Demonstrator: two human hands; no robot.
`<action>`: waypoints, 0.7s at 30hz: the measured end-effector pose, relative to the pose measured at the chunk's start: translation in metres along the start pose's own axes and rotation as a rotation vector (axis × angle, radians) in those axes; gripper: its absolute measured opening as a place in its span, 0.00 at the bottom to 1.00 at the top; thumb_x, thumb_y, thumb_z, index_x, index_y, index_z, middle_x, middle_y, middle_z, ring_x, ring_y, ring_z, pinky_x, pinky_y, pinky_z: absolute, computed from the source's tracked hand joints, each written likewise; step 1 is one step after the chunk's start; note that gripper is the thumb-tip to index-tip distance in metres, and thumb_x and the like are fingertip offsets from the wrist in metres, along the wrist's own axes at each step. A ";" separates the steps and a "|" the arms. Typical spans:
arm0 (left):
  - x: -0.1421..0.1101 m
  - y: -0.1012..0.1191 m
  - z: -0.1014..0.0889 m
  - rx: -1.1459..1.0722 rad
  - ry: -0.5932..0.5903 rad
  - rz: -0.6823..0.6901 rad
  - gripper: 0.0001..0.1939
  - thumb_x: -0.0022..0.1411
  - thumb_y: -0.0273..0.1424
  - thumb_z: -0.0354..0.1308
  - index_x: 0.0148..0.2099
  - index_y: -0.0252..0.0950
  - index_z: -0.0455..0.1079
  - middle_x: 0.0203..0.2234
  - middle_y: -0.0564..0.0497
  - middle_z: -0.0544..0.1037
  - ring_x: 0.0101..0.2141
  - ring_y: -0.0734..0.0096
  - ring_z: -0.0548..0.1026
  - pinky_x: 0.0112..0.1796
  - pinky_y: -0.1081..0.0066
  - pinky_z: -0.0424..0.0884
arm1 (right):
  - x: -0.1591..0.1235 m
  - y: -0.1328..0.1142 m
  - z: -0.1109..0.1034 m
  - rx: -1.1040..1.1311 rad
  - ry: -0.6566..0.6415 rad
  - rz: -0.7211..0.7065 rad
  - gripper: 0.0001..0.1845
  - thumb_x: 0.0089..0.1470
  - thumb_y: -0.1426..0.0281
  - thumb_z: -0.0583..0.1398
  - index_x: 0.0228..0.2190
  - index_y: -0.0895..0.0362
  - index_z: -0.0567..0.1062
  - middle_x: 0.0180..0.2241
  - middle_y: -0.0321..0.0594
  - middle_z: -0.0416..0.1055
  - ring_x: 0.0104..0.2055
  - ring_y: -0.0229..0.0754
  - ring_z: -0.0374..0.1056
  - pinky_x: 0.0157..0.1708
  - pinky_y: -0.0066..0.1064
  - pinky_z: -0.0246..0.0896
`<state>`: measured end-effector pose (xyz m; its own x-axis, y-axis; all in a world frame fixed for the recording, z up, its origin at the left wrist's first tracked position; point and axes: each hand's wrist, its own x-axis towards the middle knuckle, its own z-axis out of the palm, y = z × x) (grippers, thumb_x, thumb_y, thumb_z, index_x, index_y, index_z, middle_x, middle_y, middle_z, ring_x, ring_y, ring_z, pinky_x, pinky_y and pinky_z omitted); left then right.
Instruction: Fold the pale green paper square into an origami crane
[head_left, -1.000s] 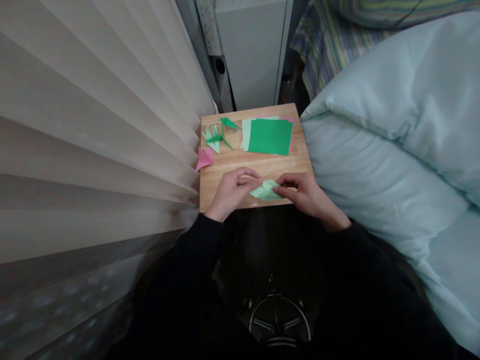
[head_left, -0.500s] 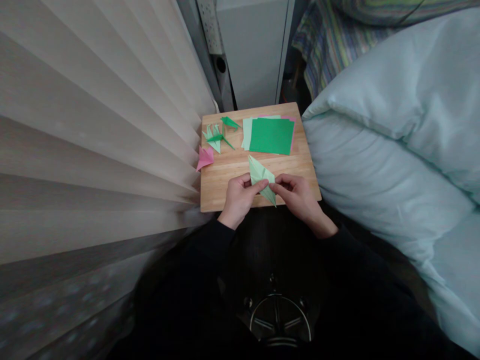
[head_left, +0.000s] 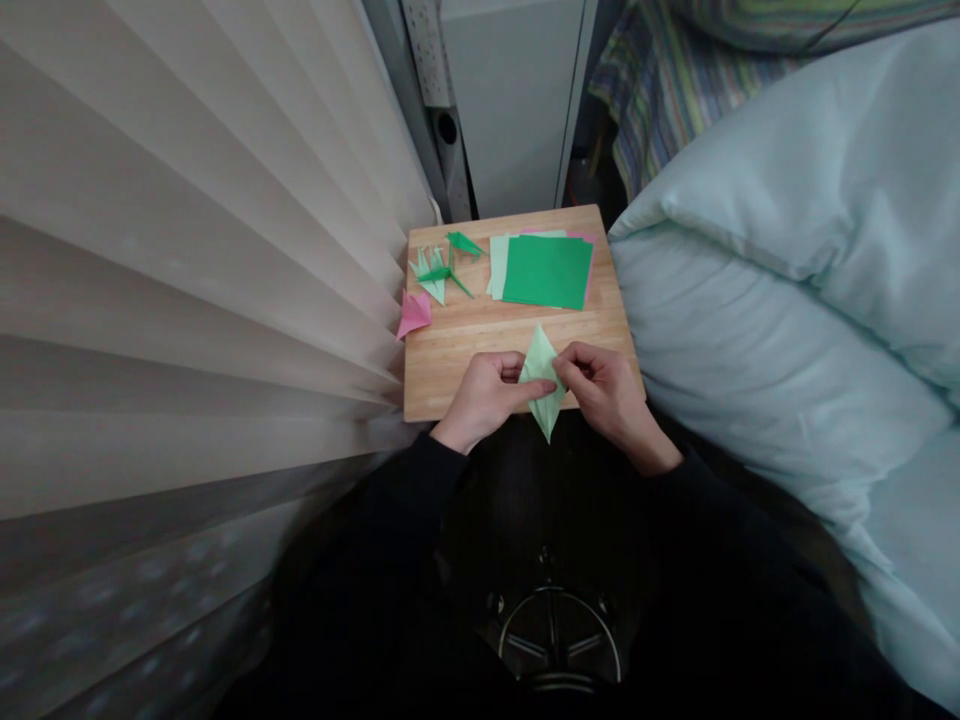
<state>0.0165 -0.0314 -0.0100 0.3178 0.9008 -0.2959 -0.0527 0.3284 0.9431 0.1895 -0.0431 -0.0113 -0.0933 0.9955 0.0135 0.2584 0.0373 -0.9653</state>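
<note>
A pale green folded origami paper (head_left: 541, 365), diamond-shaped, is held over the near edge of a small wooden board (head_left: 457, 375). My left hand (head_left: 491, 392) grips it from the left, thumb lying across its front and fingers behind. My right hand (head_left: 602, 383) pinches its right edge between thumb and fingertips. Beyond the hands lies a stack of origami paper, a dark green sheet (head_left: 547, 272) on top with pale green and pink edges showing. At the board's left are folded pieces: a pink one (head_left: 414, 314), a pale green one (head_left: 433, 280) and dark green ones (head_left: 465, 243).
A pleated pale curtain (head_left: 225, 250) hangs along the left, touching the board's side. Light blue bedding (head_left: 750, 250) bulges up on the right. Behind the board stands a grey-white cabinet (head_left: 514, 100). Below is a dark seat with a metal ring (head_left: 559, 590).
The pale green folded paper has turned from slanted to nearly upright and come slightly nearer and to the right. Both hands still hold it; the right fingers have moved up its edge.
</note>
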 end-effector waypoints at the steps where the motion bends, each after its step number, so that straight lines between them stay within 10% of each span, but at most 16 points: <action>1: 0.000 0.000 0.000 -0.002 -0.002 -0.005 0.18 0.42 0.38 0.78 0.33 0.35 0.80 0.30 0.51 0.83 0.30 0.69 0.78 0.36 0.66 0.73 | 0.000 0.000 0.000 -0.011 0.009 -0.011 0.20 0.62 0.63 0.58 0.20 0.54 0.67 0.19 0.32 0.59 0.24 0.36 0.54 0.26 0.32 0.50; 10: 0.000 -0.002 -0.001 0.015 -0.008 -0.015 0.20 0.43 0.40 0.78 0.34 0.33 0.79 0.30 0.50 0.83 0.31 0.70 0.77 0.37 0.67 0.73 | 0.006 0.009 0.000 0.209 -0.106 0.011 0.18 0.54 0.54 0.69 0.28 0.55 0.75 0.25 0.34 0.72 0.27 0.38 0.65 0.28 0.32 0.59; 14: 0.002 -0.005 0.000 -0.056 0.144 0.018 0.22 0.48 0.44 0.76 0.35 0.33 0.76 0.31 0.50 0.82 0.34 0.69 0.79 0.42 0.67 0.74 | 0.009 0.012 -0.003 0.221 0.082 -0.094 0.15 0.54 0.57 0.70 0.28 0.54 0.76 0.26 0.34 0.72 0.29 0.39 0.67 0.31 0.33 0.62; 17: -0.001 -0.003 0.002 -0.284 0.268 -0.172 0.27 0.63 0.55 0.61 0.46 0.34 0.73 0.34 0.43 0.83 0.37 0.62 0.82 0.44 0.62 0.77 | 0.011 0.013 -0.006 0.262 0.241 -0.176 0.13 0.54 0.57 0.71 0.29 0.51 0.77 0.31 0.36 0.74 0.35 0.43 0.71 0.35 0.35 0.67; 21: -0.007 0.006 0.004 -0.581 -0.023 -0.496 0.30 0.72 0.53 0.46 0.53 0.30 0.70 0.37 0.35 0.83 0.38 0.55 0.84 0.43 0.59 0.79 | 0.011 0.014 -0.009 0.241 0.120 -0.266 0.06 0.55 0.62 0.70 0.32 0.49 0.80 0.39 0.39 0.76 0.47 0.47 0.73 0.46 0.41 0.70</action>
<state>0.0177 -0.0368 -0.0020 0.4537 0.6047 -0.6546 -0.3865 0.7954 0.4669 0.2008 -0.0311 -0.0223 -0.0101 0.9573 0.2891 0.0048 0.2891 -0.9573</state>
